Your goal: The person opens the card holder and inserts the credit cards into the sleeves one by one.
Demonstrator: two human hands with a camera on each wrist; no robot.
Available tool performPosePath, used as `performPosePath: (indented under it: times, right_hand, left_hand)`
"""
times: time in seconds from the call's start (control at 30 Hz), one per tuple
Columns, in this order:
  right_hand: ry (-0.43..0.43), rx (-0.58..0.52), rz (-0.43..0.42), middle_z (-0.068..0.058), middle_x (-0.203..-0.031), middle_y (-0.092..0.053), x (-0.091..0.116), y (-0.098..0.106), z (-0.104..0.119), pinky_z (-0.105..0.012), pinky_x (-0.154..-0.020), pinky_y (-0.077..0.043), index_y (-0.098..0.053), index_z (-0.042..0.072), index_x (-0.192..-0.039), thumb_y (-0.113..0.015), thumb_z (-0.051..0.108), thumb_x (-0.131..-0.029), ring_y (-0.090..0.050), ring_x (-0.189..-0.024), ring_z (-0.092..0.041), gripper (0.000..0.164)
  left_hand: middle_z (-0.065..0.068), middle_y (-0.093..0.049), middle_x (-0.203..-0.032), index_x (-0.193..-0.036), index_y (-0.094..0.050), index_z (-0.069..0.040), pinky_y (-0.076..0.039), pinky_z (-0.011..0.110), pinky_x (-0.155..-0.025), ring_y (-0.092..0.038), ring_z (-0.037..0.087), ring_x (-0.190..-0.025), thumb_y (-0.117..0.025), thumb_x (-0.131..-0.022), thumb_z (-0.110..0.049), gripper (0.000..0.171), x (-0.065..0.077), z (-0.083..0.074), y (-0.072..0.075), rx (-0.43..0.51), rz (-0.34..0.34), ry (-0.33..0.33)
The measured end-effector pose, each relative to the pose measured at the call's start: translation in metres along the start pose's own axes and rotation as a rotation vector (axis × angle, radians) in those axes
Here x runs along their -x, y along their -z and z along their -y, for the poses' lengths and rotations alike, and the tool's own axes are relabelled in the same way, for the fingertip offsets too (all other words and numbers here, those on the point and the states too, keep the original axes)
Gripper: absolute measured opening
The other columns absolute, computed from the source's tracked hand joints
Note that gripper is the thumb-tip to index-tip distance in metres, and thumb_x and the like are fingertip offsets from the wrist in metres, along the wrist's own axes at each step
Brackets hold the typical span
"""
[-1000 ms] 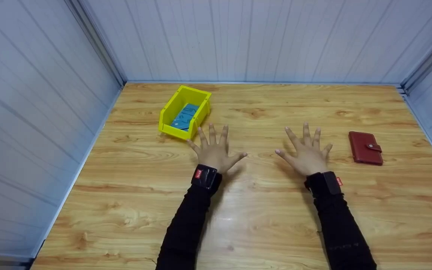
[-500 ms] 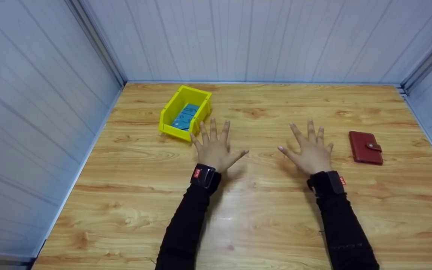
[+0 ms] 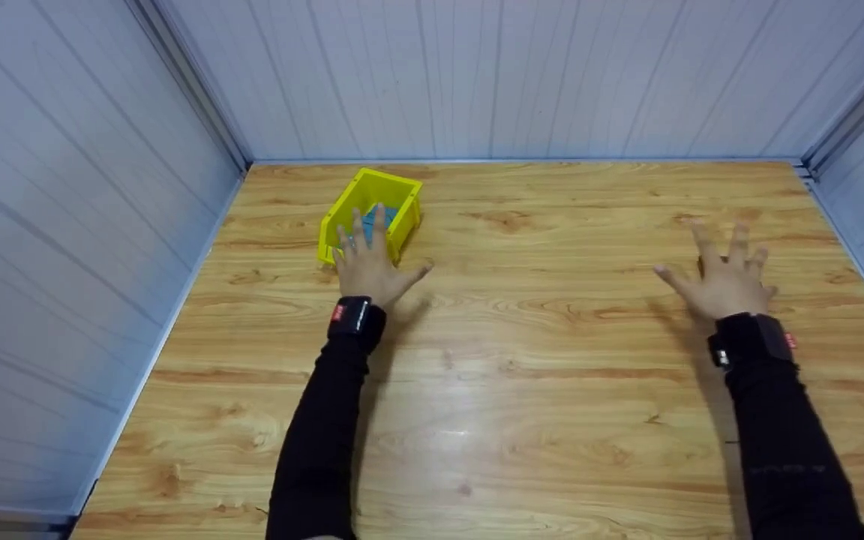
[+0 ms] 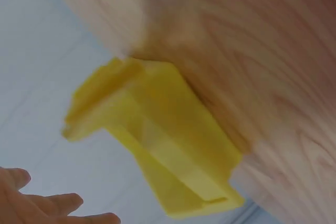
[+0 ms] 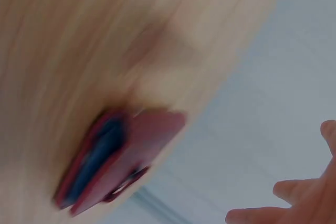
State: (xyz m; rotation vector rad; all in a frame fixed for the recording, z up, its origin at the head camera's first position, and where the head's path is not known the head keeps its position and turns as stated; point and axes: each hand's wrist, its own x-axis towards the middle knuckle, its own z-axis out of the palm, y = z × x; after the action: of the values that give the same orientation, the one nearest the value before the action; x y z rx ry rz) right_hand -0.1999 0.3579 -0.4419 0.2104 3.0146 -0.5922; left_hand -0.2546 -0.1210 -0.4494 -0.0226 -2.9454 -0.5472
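Observation:
A yellow plastic bin [image 3: 409, 214] with blue cards [image 3: 379, 218] in it stands at the back left. My left hand [image 3: 369, 270], fingers spread, hovers at its near side and overlaps the bin in the head view. In the left wrist view the bin [image 4: 178, 135] fills the middle, with a few fingertips at the lower left. My right hand [image 3: 728, 285], also spread, is over the red wallet and hides nearly all of it in the head view. The right wrist view shows the wallet [image 5: 157, 135] with its strap, blurred, dark blue inside its edge. Neither hand holds anything.
The wood-grain table [image 3: 507, 360] is bounded by a white panel wall [image 3: 462, 82] at the back and by side walls left and right. Black sleeves and wrist straps cover both forearms.
My left hand has moved left and forward to the bin. My right hand has moved right and forward over the wallet, covering it in the head view. Bin and wallet have not visibly moved.

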Motion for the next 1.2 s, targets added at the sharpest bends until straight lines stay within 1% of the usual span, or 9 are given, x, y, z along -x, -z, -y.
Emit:
performPosePath:
  times: [0.17, 0.27, 0.37, 0.43, 0.53, 0.67, 0.87, 1.03, 1.2]
  right_hand:
    - [-0.085, 0.027, 0.143, -0.031, -0.149, 0.036, -0.008, 0.005, -0.030, -0.093, -0.078, -0.005, 0.022, 0.032, -0.152, -0.038, 0.079, -0.086, 0.024, -0.127, -0.071, 0.101]
    - [-0.108, 0.032, 0.213, -0.038, -0.149, 0.030, -0.011, 0.002, -0.042, -0.093, -0.080, -0.005, 0.020, 0.023, -0.154, -0.037, 0.074, -0.090, 0.023, -0.126, -0.073, 0.100]
    - [-0.115, 0.018, 0.256, -0.041, -0.149, 0.026, -0.013, -0.004, -0.050, -0.092, -0.086, -0.003, 0.015, 0.017, -0.155, -0.037, 0.065, -0.094, 0.023, -0.127, -0.072, 0.094]
    - [-0.107, 0.008, 0.265, -0.041, -0.149, 0.024, -0.015, -0.009, -0.055, -0.091, -0.090, -0.004, 0.012, 0.015, -0.155, -0.037, 0.059, -0.097, 0.022, -0.128, -0.072, 0.088]
    - [-0.071, 0.002, 0.275, -0.043, -0.149, 0.022, -0.016, -0.012, -0.060, -0.088, -0.095, -0.006, 0.012, 0.013, -0.155, -0.033, 0.053, -0.100, 0.019, -0.128, -0.073, 0.082]
    - [-0.031, 0.011, 0.268, -0.047, -0.148, 0.017, -0.014, -0.009, -0.061, -0.086, -0.097, -0.011, 0.010, 0.010, -0.155, -0.032, 0.048, -0.102, 0.010, -0.129, -0.075, 0.078]
    - [-0.034, 0.036, 0.234, -0.047, -0.148, 0.010, -0.010, -0.006, -0.055, -0.081, -0.098, -0.018, 0.003, 0.007, -0.156, -0.036, 0.041, -0.102, -0.003, -0.129, -0.073, 0.074]
    - [-0.032, 0.055, 0.240, -0.046, -0.149, 0.008, -0.005, -0.008, -0.055, -0.081, -0.096, -0.021, 0.002, 0.009, -0.156, -0.038, 0.043, -0.101, -0.009, -0.128, -0.072, 0.076]
    - [0.015, 0.088, 0.218, -0.047, -0.149, 0.002, 0.001, -0.012, -0.051, -0.078, -0.095, -0.027, -0.005, 0.009, -0.157, -0.043, 0.045, -0.100, -0.017, -0.125, -0.071, 0.078]
  left_hand:
    - [0.022, -0.012, -0.163, -0.159, -0.001, -0.022, -0.027, 0.059, -0.117, -0.021, 0.048, -0.146, -0.071, -0.077, -0.063, 0.115, -0.014, 0.017, 0.001, 0.083, 0.065, 0.034]
    - [0.021, -0.025, -0.160, -0.159, 0.000, -0.020, -0.026, 0.058, -0.117, -0.031, 0.041, -0.144, -0.071, -0.082, -0.054, 0.110, -0.019, 0.024, -0.001, 0.121, 0.122, 0.054]
    - [0.019, -0.036, -0.155, -0.159, -0.001, -0.018, -0.022, 0.061, -0.117, -0.038, 0.036, -0.141, -0.066, -0.089, -0.049, 0.100, -0.023, 0.028, -0.004, 0.102, 0.182, 0.079]
    - [0.019, -0.041, -0.152, -0.159, -0.005, -0.015, -0.017, 0.065, -0.117, -0.040, 0.036, -0.140, -0.061, -0.094, -0.046, 0.091, -0.024, 0.029, -0.007, 0.070, 0.212, 0.096]
    - [0.018, -0.048, -0.147, -0.155, -0.024, -0.010, -0.013, 0.068, -0.116, -0.042, 0.036, -0.138, -0.054, -0.099, -0.040, 0.070, -0.025, 0.028, -0.010, 0.022, 0.222, 0.104]
    - [0.017, -0.053, -0.142, -0.143, -0.043, -0.005, -0.015, 0.069, -0.116, -0.043, 0.037, -0.136, -0.048, -0.102, -0.036, 0.052, -0.027, 0.026, -0.011, -0.010, 0.233, 0.101]
    - [0.019, -0.058, -0.136, -0.140, -0.047, -0.002, -0.009, 0.069, -0.117, -0.044, 0.038, -0.133, -0.046, -0.103, -0.029, 0.046, -0.029, 0.024, -0.013, -0.025, 0.261, 0.100]
    - [0.022, -0.059, -0.134, -0.139, -0.047, 0.000, -0.011, 0.069, -0.116, -0.046, 0.040, -0.132, -0.044, -0.103, -0.026, 0.044, -0.028, 0.021, -0.015, -0.049, 0.270, 0.081]
    - [0.022, -0.059, -0.134, -0.138, -0.047, 0.000, -0.011, 0.070, -0.116, -0.046, 0.040, -0.133, -0.043, -0.103, -0.026, 0.044, -0.024, 0.016, -0.016, -0.062, 0.273, 0.071]
